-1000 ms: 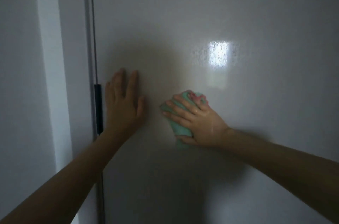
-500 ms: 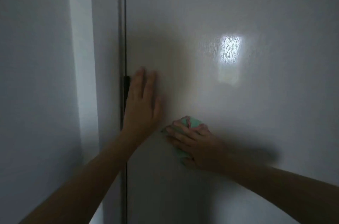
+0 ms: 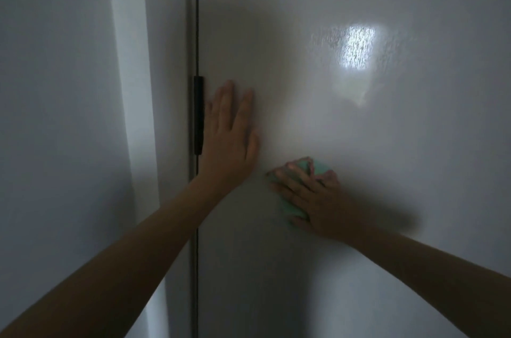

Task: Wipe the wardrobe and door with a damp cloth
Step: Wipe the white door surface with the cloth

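Observation:
A pale, glossy door panel [image 3: 359,144] fills most of the view, with damp streaks around a bright reflection at the upper right. My left hand [image 3: 229,138] lies flat against the panel, fingers straight and pointing up, just right of a dark hinge [image 3: 198,116]. My right hand [image 3: 312,193] presses a bunched green cloth [image 3: 318,167] against the panel lower down, fingers curled over it. Most of the cloth is hidden under that hand.
A narrow dark gap [image 3: 196,19] runs down the door's left edge beside the frame [image 3: 166,61]. A plain wall [image 3: 55,116] takes up the left side. The scene is dim.
The view has shifted left, so the door edge and hinge sit further right in frame. My right hand with the cloth has moved down the panel. My left hand stays flat by the hinge.

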`<state>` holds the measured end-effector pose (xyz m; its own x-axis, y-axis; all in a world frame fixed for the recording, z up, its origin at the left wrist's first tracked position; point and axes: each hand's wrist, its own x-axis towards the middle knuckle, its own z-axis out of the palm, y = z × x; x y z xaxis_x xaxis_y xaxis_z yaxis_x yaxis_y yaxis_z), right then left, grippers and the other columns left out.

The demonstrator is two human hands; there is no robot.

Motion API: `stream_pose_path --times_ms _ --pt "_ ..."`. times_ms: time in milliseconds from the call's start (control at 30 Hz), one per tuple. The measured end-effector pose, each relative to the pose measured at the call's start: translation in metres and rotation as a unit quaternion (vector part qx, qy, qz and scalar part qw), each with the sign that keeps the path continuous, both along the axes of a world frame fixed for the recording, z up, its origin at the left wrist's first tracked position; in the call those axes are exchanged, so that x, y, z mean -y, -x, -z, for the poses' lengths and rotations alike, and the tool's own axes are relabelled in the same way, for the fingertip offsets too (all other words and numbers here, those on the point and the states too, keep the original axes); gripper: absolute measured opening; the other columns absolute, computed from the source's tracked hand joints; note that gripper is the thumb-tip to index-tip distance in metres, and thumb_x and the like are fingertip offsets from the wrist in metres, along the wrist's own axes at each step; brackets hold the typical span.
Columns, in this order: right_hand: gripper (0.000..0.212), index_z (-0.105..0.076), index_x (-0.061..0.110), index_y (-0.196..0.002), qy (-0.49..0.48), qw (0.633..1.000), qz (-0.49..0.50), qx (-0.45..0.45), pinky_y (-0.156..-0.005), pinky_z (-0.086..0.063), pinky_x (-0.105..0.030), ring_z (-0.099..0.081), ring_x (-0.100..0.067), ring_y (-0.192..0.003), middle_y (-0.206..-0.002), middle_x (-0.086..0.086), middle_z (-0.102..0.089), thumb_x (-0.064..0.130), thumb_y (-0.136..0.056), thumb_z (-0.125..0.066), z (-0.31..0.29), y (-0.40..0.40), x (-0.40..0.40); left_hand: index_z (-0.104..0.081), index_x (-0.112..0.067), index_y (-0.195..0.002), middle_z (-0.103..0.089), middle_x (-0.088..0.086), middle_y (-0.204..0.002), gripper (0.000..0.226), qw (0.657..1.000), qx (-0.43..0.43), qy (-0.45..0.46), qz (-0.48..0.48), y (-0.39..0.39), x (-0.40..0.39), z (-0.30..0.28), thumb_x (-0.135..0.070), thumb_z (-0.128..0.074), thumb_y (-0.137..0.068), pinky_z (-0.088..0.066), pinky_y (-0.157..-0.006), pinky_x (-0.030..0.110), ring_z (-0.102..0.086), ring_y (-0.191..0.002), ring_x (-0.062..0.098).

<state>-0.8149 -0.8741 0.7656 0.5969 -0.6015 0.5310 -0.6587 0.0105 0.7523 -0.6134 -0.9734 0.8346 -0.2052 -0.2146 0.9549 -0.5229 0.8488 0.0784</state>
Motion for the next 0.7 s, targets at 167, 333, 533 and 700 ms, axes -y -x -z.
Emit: stream_pose_path --times_ms 167,333,533,700 --pt "0.068 -0.032 0.017 -0.149 0.154 0.982 0.047 0.096 -0.106 -0.027 -0.056 -0.026 -0.033 -0.141 -0.153 -0.011 -0.031 0.050 -0.090 -0.043 -0.079 0.037 -0.030 -0.034 -0.006 -0.146 -0.020 0.027 -0.153 0.061 1.000 0.000 0.010 -0.022 0.017 -0.010 0.010 -0.026 -0.045 -0.089 -0.010 -0.116 0.053 -0.015 -0.143 0.038" --pt "0.064 -0.031 0.015 -0.149 0.197 0.968 0.037 0.154 -0.114 -0.016 -0.055 -0.022 -0.038 -0.142 -0.154 -0.013 -0.026 0.045 -0.093 -0.040 -0.056 0.043 -0.029 -0.032 -0.003 -0.146 -0.020 0.030 -0.151 0.065 0.999 -0.022 -0.012 -0.036 0.044 -0.019 0.016 -0.030 -0.043 -0.088 -0.006 -0.114 0.055 -0.011 -0.141 0.038" --pt "0.069 -0.022 0.022 -0.151 0.083 0.995 0.044 0.042 -0.098 -0.036 -0.051 -0.028 -0.030 -0.140 -0.153 -0.007 -0.030 0.048 -0.090 -0.041 -0.024 0.119 -0.096 -0.034 -0.007 -0.146 -0.021 0.027 -0.152 0.063 0.999 -0.005 -0.024 -0.034 0.072 -0.053 0.023 -0.032 -0.042 -0.089 -0.007 -0.114 0.054 -0.013 -0.142 0.037" --pt "0.064 -0.017 0.008 -0.152 0.295 0.917 0.115 0.241 -0.116 -0.013 -0.055 -0.017 -0.044 -0.142 -0.155 -0.021 -0.020 0.045 -0.101 -0.028 -0.145 0.173 -0.133 -0.032 -0.011 -0.148 -0.019 0.025 -0.154 0.065 0.998 0.001 -0.053 -0.016 0.111 -0.093 0.025 -0.035 -0.040 -0.088 -0.005 -0.114 0.052 -0.012 -0.143 0.033"
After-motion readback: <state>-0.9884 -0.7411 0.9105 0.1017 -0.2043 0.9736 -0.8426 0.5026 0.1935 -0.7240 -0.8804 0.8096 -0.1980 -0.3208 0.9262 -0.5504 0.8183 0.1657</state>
